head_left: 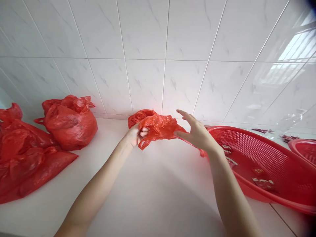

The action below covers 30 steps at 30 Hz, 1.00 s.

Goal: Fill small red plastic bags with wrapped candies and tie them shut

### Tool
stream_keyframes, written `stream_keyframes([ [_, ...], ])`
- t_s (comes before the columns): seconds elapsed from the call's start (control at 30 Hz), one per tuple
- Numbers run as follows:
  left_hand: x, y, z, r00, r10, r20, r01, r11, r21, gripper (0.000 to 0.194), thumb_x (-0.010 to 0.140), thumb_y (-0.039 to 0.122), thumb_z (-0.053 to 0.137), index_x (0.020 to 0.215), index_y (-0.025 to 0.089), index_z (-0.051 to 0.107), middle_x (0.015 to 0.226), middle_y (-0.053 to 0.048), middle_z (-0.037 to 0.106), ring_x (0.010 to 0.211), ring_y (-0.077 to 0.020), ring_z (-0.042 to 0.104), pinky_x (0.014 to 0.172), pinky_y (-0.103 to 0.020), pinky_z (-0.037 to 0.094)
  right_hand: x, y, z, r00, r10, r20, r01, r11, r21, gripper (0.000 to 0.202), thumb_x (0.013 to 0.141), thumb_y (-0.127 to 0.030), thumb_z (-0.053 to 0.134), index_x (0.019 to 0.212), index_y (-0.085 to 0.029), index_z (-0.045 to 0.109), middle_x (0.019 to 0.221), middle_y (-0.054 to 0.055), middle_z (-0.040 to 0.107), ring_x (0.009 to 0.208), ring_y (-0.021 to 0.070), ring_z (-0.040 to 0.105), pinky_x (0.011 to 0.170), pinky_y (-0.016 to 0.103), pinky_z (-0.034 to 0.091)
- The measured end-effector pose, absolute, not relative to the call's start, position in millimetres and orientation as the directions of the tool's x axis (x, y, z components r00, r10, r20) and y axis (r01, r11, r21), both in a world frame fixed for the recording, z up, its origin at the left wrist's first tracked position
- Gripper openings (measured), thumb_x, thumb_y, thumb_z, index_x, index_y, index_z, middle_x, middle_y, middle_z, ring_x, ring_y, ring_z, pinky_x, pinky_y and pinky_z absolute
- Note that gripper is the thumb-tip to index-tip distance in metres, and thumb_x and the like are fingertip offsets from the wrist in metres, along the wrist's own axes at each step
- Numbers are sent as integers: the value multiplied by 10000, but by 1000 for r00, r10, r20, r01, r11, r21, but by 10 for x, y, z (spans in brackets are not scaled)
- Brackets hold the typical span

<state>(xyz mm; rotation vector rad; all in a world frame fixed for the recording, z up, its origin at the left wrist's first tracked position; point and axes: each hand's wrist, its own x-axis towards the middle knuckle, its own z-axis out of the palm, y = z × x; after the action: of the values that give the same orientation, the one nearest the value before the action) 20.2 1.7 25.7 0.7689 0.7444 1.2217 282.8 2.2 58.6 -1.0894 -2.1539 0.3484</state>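
A crumpled red plastic bag (161,126) is held above the white counter, close to the tiled wall. My left hand (139,134) has its fingers curled round the bag's left part, and a loop of the bag hangs beside them. At the bag's right end, my right hand (194,131) has its thumb and fingers spread apart. A thin stretch of red plastic runs below my right hand towards the basket.
Full red bags (70,123) stand at the left, with another (27,158) nearer. At the right is a large red basket (261,191) holding small packets (263,183). Behind it are a clear bottle (288,122) and a second red basket (304,148).
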Motion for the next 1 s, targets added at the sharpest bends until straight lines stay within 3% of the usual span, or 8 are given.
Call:
stream_keyframes([
  [0.13, 312, -7, 243, 193, 980, -55, -564, 156, 811, 253, 784, 153, 645, 596, 158, 474, 485, 60, 431, 363, -24, 374, 393, -144, 381, 2633, 13, 541, -474, 709, 522, 516, 704, -487, 604, 815, -233, 567, 1408, -291, 471, 1410, 49, 532, 1233, 238, 531, 958, 347, 468],
  [0.2, 363, -21, 269, 180, 983, -31, -588, 133, 798, 192, 835, 279, 645, 715, 154, 564, 557, 34, 517, 430, -47, 470, 446, -158, 431, 2600, 12, 535, -471, 725, 502, 509, 689, -517, 523, 802, -170, 507, 1315, -261, 544, 1229, 46, 648, 1036, 205, 616, 829, 307, 499],
  [0.3, 455, -70, 311, 127, 991, 44, -543, 33, 839, 380, 853, 504, 610, 1025, 165, 631, 840, -63, 679, 684, -152, 647, 589, -248, 520, 2603, 8, 540, -379, 808, 452, 569, 588, -574, 445, 779, -122, 421, 1178, -228, 588, 891, 22, 701, 721, 163, 602, 614, 258, 458],
  [0.43, 621, -206, 295, -66, 969, 239, -189, -248, 950, 717, 749, 391, 769, 1373, 266, 438, 1192, -87, 648, 1120, -243, 610, 866, -326, 510, 2605, 0, 541, -313, 877, 364, 619, 479, -623, 518, 793, -156, 413, 1305, -213, 472, 747, 18, 654, 602, 171, 561, 514, 246, 398],
  [0.53, 734, -303, 240, -98, 916, 389, 136, -375, 917, 932, 688, 327, 827, 1465, 330, 312, 1349, -87, 550, 1286, -280, 487, 952, -361, 472, 2585, -15, 535, -369, 883, 288, 585, 462, -666, 569, 837, -189, 393, 1405, -217, 377, 772, 30, 656, 594, 176, 570, 519, 250, 417],
  [0.77, 625, -178, 183, -56, 832, 552, 398, -488, 776, 327, 790, 176, 626, 1111, 232, 656, 1200, -58, 648, 1144, -245, 574, 1016, -370, 424, 2664, -1, 531, -417, 875, 246, 681, 480, -552, 581, 847, -254, 506, 1422, -286, 432, 1058, 83, 687, 823, 208, 636, 635, 260, 455],
  [0.9, 339, -85, 245, -93, 817, 569, 486, -461, 742, 302, 727, 73, 536, 949, 202, 694, 1053, -45, 697, 1037, -230, 612, 962, -342, 444, 2801, 108, 518, -280, 942, 185, 868, 331, -370, 657, 802, -187, 526, 1447, -260, 428, 1112, 126, 676, 931, 271, 623, 655, 295, 433],
  [1.0, 152, -120, 337, -125, 836, 534, 605, -362, 709, 325, 668, 60, 570, 922, 209, 708, 966, -48, 694, 962, -246, 613, 915, -351, 459, 2893, 181, 506, -216, 967, 131, 912, 248, -328, 667, 763, -126, 523, 1420, -226, 471, 1153, 138, 666, 999, 280, 613, 669, 292, 426],
])
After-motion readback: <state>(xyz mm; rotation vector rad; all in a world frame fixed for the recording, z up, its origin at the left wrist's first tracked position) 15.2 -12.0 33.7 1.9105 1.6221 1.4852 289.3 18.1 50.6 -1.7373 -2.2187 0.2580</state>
